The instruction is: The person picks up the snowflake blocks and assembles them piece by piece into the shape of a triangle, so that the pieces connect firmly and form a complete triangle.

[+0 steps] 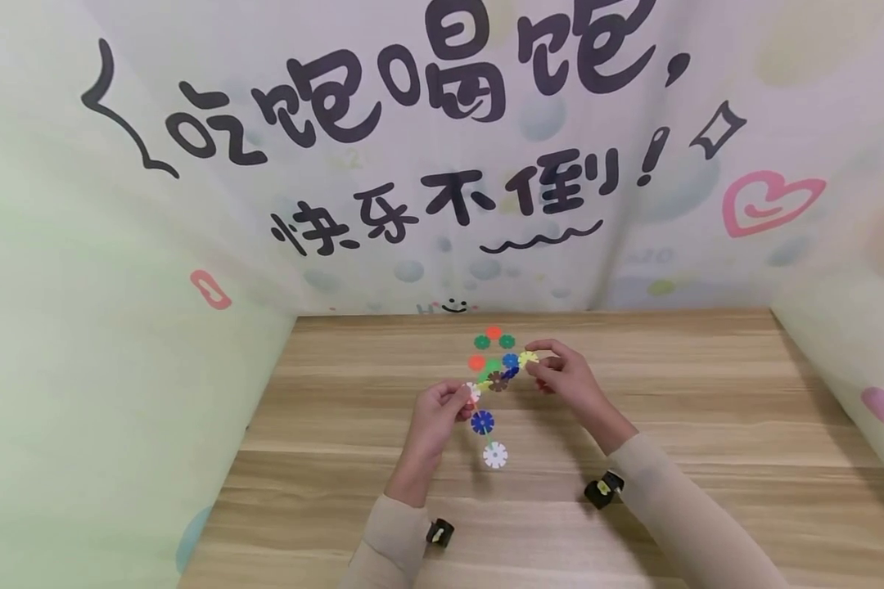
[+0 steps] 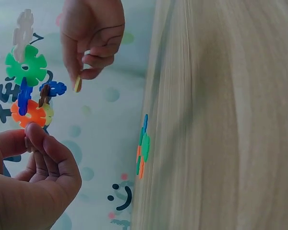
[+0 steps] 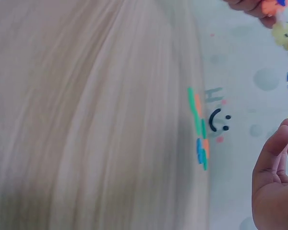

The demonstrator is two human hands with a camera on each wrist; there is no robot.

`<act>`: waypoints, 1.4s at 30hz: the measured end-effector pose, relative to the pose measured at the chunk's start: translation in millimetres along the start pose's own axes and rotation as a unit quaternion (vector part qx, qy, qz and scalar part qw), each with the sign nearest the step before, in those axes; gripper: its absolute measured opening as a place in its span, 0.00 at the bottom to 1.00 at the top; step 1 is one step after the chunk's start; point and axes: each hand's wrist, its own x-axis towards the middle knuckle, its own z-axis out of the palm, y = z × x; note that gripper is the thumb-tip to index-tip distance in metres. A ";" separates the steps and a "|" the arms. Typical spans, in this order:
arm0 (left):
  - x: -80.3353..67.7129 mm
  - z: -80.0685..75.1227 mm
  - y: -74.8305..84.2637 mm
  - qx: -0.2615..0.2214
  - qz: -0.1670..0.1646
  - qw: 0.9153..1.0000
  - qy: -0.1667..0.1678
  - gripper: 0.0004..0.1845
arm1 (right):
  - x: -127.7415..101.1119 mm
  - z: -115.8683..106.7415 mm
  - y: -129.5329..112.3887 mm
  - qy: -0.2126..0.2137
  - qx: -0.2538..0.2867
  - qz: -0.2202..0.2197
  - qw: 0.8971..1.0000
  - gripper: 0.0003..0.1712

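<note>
the left hand [image 1: 442,406] holds a cluster [image 1: 495,375] of interlocked snowflake discs up above the desk [image 1: 707,393], pinching it at its lower end where an orange and a pale yellow disc sit; the left wrist view shows green, blue, brown and white discs stacked above that grip. the right hand [image 1: 560,372] pinches a single yellow disc [image 1: 528,357] between thumb and fingertips, just beside the cluster's far side but not touching it. loose discs [image 1: 493,339], green and orange, lie flat on the desk near the back wall [image 1: 442,164], apart from both hands. a blue disc [image 1: 482,422] and a white disc [image 1: 495,456] sit nearer the person; whether they hang from the cluster or lie on the desk i cannot tell.

these discs look like thin, stiff, light plastic with slotted rims. the cluster probably flexes at its joints and could shed a piece if squeezed crosswise, so holding it near the joint being worked seems safest. the single disc is best taken by its flat faces, leaving a slot free.
</note>
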 end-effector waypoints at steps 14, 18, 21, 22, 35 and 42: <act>-0.2 -2.2 1.8 -0.003 0.001 1.000 0.002 0.11 | -15.4 4.1 -16.3 -0.011 0.026 0.000 1.000 0.18; -0.4 -2.6 1.8 0.001 0.001 1.000 0.003 0.12 | -16.4 4.4 -16.5 -0.010 0.029 0.002 1.000 0.18; -0.5 -2.5 2.1 0.001 -0.001 1.000 0.003 0.12 | -16.8 4.4 -15.9 -0.018 0.024 -0.002 1.000 0.19; -0.6 -2.4 2.2 0.002 0.000 1.000 0.003 0.12 | -16.8 4.5 -15.6 -0.021 0.024 -0.004 0.999 0.19; -3.2 -2.9 3.4 0.023 -0.008 1.000 0.016 0.11 | -19.0 6.8 -16.2 -0.029 0.018 -0.024 0.999 0.20; -4.6 1.0 5.1 0.050 -0.002 0.999 0.020 0.08 | -22.4 4.8 -18.8 -0.025 0.033 -0.025 0.999 0.21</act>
